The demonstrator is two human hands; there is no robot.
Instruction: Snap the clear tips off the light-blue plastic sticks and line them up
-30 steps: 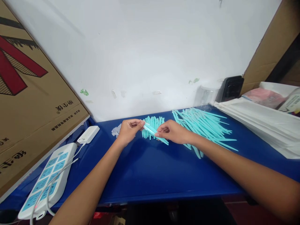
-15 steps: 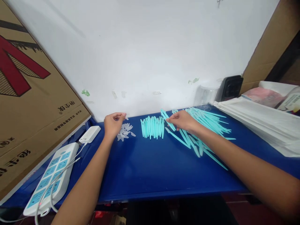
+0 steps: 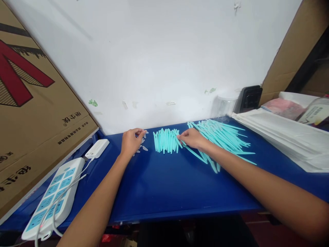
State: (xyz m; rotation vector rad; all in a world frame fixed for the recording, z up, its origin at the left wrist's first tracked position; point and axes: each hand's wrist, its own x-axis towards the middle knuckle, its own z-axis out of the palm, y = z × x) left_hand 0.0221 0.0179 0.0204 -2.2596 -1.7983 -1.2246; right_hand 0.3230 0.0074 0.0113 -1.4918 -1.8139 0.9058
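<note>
My left hand (image 3: 133, 141) is closed in a pinch over a small pile of translucent pieces (image 3: 145, 148). A bit of one translucent piece shows at its fingertips; the hand hides much of the pile. A neat row of slim turquoise plastic sticks (image 3: 164, 141) lies between my hands. My right hand (image 3: 192, 138) pinches a turquoise stick (image 3: 178, 140) at the right end of that row, touching or very close to it. Under and beyond the right wrist spreads a loose heap of the same sticks (image 3: 221, 133), pointing various ways.
A white power strip (image 3: 55, 199) with cables and a small white box (image 3: 97, 148) lie at the left. Beside them leans a large cardboard box (image 3: 38, 103). White flat packaging (image 3: 280, 137), a clear container (image 3: 226, 106) and a black object (image 3: 250, 98) stand right, against a white wall.
My right hand has moved left and lowered its turquoise stick to the row's right end. My left hand has shifted right and slightly down, over the translucent pieces.
</note>
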